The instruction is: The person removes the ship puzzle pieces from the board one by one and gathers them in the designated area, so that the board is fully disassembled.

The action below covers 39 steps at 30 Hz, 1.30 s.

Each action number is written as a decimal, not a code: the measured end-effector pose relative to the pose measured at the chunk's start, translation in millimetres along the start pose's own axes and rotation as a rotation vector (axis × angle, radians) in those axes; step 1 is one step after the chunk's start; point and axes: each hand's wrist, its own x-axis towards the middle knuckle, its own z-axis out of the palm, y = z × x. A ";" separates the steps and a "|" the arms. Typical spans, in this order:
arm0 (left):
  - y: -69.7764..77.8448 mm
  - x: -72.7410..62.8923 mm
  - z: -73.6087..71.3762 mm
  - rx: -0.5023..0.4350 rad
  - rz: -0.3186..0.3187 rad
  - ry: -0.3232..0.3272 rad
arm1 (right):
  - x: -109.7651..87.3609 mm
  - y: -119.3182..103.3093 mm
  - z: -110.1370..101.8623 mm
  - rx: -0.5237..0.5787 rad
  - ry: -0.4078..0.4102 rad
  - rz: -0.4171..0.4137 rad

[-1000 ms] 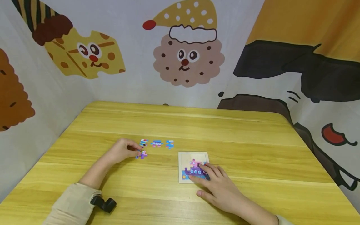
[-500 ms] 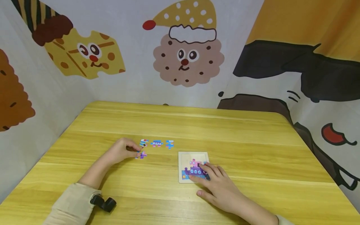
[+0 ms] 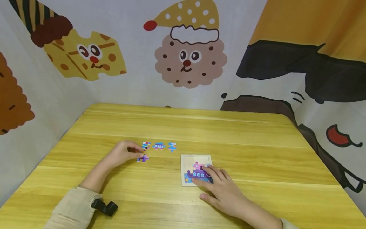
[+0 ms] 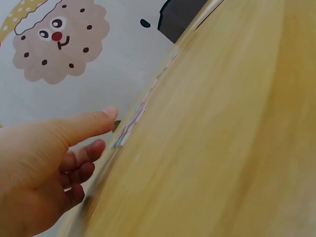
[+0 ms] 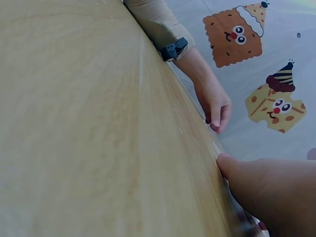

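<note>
Near a loose purple-and-pink jigsaw piece (image 3: 143,158) hovers my left hand (image 3: 121,154), thumb and fingertips by the piece's left edge. In the left wrist view a gap shows between the thumb (image 4: 94,125) and the loosely bent fingers, with nothing seen between them; contact with the piece cannot be made out. My right hand (image 3: 226,189) rests on the right part of a square puzzle tray (image 3: 190,158), fingers spread. Part of a purple and pink ship picture (image 3: 198,174) fills the tray's lower area, and bare wood shows above. The fingers hide its right side.
Beyond the left hand, a striped jigsaw piece (image 3: 146,145), a blue one with windows (image 3: 159,146) and a blue-and-white one (image 3: 172,146) lie in a row. A black band device (image 3: 105,207) sits at the left cuff. Cartoon-printed fabric (image 3: 137,89) surrounds the wooden table (image 3: 160,203).
The purple-and-pink piece has shifted and turned very slightly by the left fingertips, and more of it shows. The right hand and tray keep their place; the head view has drifted a little.
</note>
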 end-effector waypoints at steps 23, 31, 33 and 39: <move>52.8 11.5 52.9 -0.020 0.197 0.037 | 0.2 -2.3 0.6 0.017 0.007 0.015; 59.1 18.1 72.0 -0.054 0.207 0.000 | 0.0 -4.0 -1.9 0.001 -0.004 0.022; 61.9 20.4 76.9 -0.048 0.204 -0.003 | 0.1 -4.1 -2.2 -0.002 -0.005 0.021; 70.0 29.0 92.9 -0.032 0.218 -0.023 | 0.6 -3.8 -1.5 0.000 -0.007 0.018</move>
